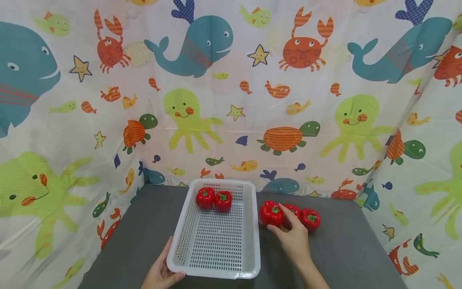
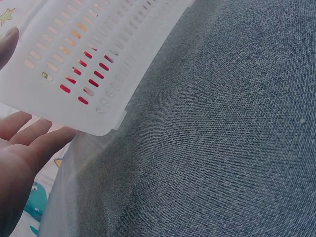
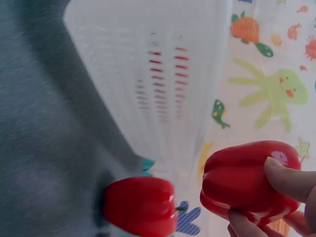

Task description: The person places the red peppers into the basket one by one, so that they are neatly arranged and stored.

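Observation:
My right hand (image 1: 294,239) grips a glossy red bell pepper (image 1: 271,213) to the right of the white basket (image 1: 220,273). In the right wrist view the thumb lies on one side of this pepper (image 3: 242,177) and fingers on the other. Just right of it on the table are a partly hidden pepper (image 1: 292,209) and another pepper (image 1: 311,219). At the basket's near left corner, my left hand (image 1: 160,271) rests with fairly straight fingers along the side and the thumb by the front rim. Two red peppers, a left one (image 1: 205,198) and a right one (image 1: 223,201), sit in the basket's far end.
The dark grey tabletop (image 1: 137,224) extends on both sides of the basket. A curtain (image 1: 216,132) printed with sea animals hangs behind the table and along both sides. In the right wrist view, another pepper (image 3: 140,206) lies near the basket wall.

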`<state>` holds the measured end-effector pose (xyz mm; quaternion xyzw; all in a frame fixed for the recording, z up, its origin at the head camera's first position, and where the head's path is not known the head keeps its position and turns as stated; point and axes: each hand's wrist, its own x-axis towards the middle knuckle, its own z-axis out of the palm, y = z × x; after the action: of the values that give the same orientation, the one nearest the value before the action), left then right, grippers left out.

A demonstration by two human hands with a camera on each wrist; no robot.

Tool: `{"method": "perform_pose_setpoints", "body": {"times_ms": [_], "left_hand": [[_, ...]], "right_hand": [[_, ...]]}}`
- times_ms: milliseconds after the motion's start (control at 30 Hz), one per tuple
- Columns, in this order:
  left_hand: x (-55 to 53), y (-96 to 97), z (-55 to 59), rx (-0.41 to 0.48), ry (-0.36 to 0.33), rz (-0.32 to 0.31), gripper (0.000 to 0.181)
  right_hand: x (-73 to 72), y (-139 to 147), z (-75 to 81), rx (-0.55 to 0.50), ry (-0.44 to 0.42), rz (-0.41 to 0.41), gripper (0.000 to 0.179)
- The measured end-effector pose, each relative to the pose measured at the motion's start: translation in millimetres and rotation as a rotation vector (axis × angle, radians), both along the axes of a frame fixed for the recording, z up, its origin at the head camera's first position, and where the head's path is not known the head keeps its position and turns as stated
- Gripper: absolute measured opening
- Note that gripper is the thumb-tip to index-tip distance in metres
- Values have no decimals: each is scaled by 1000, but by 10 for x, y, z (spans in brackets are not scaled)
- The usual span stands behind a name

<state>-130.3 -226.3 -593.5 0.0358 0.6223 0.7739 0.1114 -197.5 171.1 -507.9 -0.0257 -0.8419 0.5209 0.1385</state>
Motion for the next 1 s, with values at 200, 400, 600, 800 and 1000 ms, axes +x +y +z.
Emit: {"method": "perform_pose_setpoints", "body": {"times_ms": [200, 400, 600, 800, 1000], "left_hand": [[12, -13, -8, 13, -1, -7, 109], [37, -17, -11, 38, -17, -13, 109], [16, -10, -6, 38, -22, -15, 108], [10, -18, -9, 50, -20, -24, 109], [3, -34, -11, 45, -20, -23, 108]], "right_hand": [[-40, -168, 103, -21, 3, 29, 77], [-108, -321, 180, -65, 4, 67, 76], [-209, -514, 269, -85, 26, 83, 75], [-303, -706, 315, -94, 57, 116, 81], [-462, -856, 298, -83, 50, 153, 84]]}}
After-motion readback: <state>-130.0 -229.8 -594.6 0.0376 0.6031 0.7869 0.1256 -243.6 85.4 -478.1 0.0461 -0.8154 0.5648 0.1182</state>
